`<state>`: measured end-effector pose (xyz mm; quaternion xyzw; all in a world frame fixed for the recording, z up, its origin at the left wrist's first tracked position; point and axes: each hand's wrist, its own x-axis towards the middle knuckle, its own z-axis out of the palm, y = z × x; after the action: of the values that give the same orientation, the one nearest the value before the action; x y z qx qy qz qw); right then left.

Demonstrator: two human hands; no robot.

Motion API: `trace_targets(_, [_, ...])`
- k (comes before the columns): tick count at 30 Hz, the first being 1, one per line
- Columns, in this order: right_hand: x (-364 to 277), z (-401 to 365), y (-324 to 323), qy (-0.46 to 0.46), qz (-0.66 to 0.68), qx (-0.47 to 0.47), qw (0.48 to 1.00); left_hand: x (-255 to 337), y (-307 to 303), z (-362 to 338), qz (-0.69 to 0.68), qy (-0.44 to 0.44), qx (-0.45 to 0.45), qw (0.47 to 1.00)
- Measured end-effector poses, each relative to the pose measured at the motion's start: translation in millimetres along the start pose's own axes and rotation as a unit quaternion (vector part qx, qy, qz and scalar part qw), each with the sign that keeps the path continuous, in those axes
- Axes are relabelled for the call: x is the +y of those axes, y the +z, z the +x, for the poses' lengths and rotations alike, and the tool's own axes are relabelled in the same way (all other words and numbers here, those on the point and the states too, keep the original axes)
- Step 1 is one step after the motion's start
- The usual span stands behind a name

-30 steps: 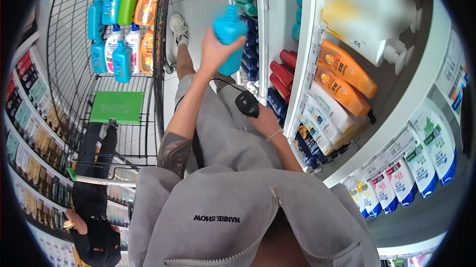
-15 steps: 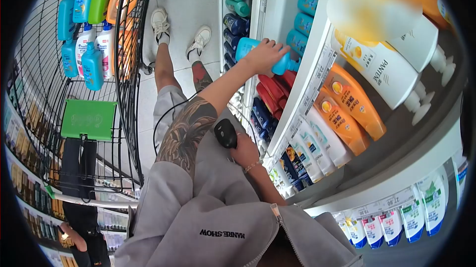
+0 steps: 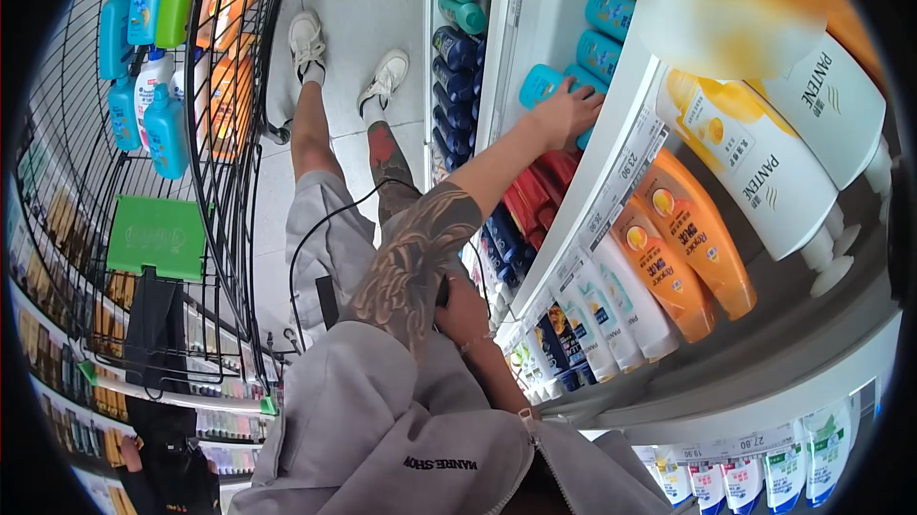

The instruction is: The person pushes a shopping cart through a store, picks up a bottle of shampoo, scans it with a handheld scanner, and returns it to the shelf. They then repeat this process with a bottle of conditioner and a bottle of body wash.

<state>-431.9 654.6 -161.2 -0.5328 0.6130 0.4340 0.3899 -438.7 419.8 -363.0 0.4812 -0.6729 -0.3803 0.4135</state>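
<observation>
My left hand (image 3: 565, 119), at the end of the tattooed arm, reaches into the shelf bay on the right. Its fingers curl over a light blue shampoo bottle (image 3: 541, 85), whose lower part shows past the hand. Similar blue bottles (image 3: 600, 54) lie beside it in the same bay. Low in front of my body, my right hand (image 3: 465, 312) is closed around a black handheld scanner (image 3: 442, 289), mostly hidden behind my left forearm. Red bottles (image 3: 535, 192) sit just below my left hand.
A black wire shopping cart (image 3: 196, 133) stands at left, holding several blue, green, white and orange bottles. White Pantene pump bottles (image 3: 759, 166) and orange bottles (image 3: 702, 238) lie on the nearer shelf, behind a price rail (image 3: 626, 166). A black cable (image 3: 320, 228) loops past my legs.
My left hand has moved right and deeper into the shelf bay with the blue bottle, bringing it beside the others. The scanner in my right hand has become mostly hidden by my left forearm.
</observation>
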Motion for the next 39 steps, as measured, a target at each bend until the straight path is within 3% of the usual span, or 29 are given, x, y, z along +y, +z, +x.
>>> trace_targets(2, [5.6, 1.7, 2.6, 0.002, 0.002, -0.021, 1.0, 2.9, 9.9, 7.0, 0.026, -0.02, 0.007, 0.999])
trace_targets(4, [19.8, 3.5, 15.9, -0.038, 0.038, 0.02, 0.998, 1.7, 14.7, 14.2, -0.03, -0.109, -0.051, 0.992])
trace_targets(7, [25.3, 3.8, 14.6, -0.018, 0.047, 0.012, 0.999, -1.8, 26.1, 17.9, -0.077, -0.134, -0.046, 0.987])
trace_targets(14, [16.2, 4.0, 6.0, 0.016, 0.045, -0.023, 0.999, -6.9, 39.3, 13.7, -0.026, -0.129, -0.039, 0.991])
trace_targets(16, [45.1, 7.7, 40.9, 0.006, 0.034, -0.02, 0.999, -8.4, 34.6, 11.0, -0.049, -0.132, -0.041, 0.989])
trace_targets(18, [44.2, 14.6, 50.6, -0.016, 0.025, -0.02, 0.999, -11.4, 43.6, 7.5, -0.068, -0.13, -0.007, 0.989])
trace_targets(20, [20.1, 13.1, 32.0, -0.096, 0.036, 0.066, 0.992, -15.9, 42.8, 2.2, -0.07, -0.128, -0.005, 0.989])
trace_targets(22, [6.4, 7.1, 11.8, -0.167, 0.046, 0.151, 0.973, -11.7, 19.8, -3.1, -0.114, -0.169, -0.026, 0.979])
trace_targets(23, [9.7, 9.7, 9.0, 0.042, 0.038, -0.032, 0.998, -5.8, 4.3, -7.0, -0.114, -0.198, -0.015, 0.973])
trace_targets(24, [3.8, 8.5, 5.5, 0.035, 0.038, -0.034, 0.998, 1.9, -14.6, -13.3, -0.107, -0.201, -0.013, 0.974])
trace_targets(26, [-11.9, 9.5, -2.7, 0.036, 0.021, 0.009, 0.999, 16.0, -60.2, -29.8, -0.264, -0.311, 0.032, 0.912])
trace_targets(30, [-24.4, 16.5, -8.0, -0.007, 0.004, 0.05, 0.999, 72.0, -199.8, -85.4, -0.335, -0.29, 0.14, 0.885])
trace_targets(32, [-22.9, 25.7, -4.4, -0.108, 0.027, 0.09, 0.99, 107.5, -290.6, -110.0, -0.387, -0.289, 0.232, 0.844])
trace_targets(34, [-35.2, 27.5, -6.7, -0.048, -0.013, 0.104, 0.993, 106.1, -357.7, -152.0, -0.352, -0.272, 0.278, 0.851])
trace_targets(35, [-37.9, 29.1, -6.6, -0.075, -0.009, 0.112, 0.991, 88.8, -377.1, -176.1, -0.269, -0.339, 0.313, 0.845])
trace_targets(36, [-47.2, 29.0, -10.6, -0.081, -0.012, 0.113, 0.99, 52.1, -383.4, -196.6, -0.229, -0.298, 0.468, 0.8])
trace_targets(37, [-53.8, 30.8, -10.9, -0.079, -0.014, 0.113, 0.99, 23.1, -410.4, -227.8, -0.066, -0.442, 0.406, 0.798])
trace_targets(38, [-58.5, 31.7, -12.2, -0.078, -0.018, 0.114, 0.99, -21.8, -414.4, -262.4, -0.084, -0.449, 0.468, 0.756])
trace_targets(39, [-63.2, 31.4, -12.8, -0.08, -0.02, 0.114, 0.99, -59.1, -414.0, -302.6, 0.015, -0.496, 0.42, 0.76])
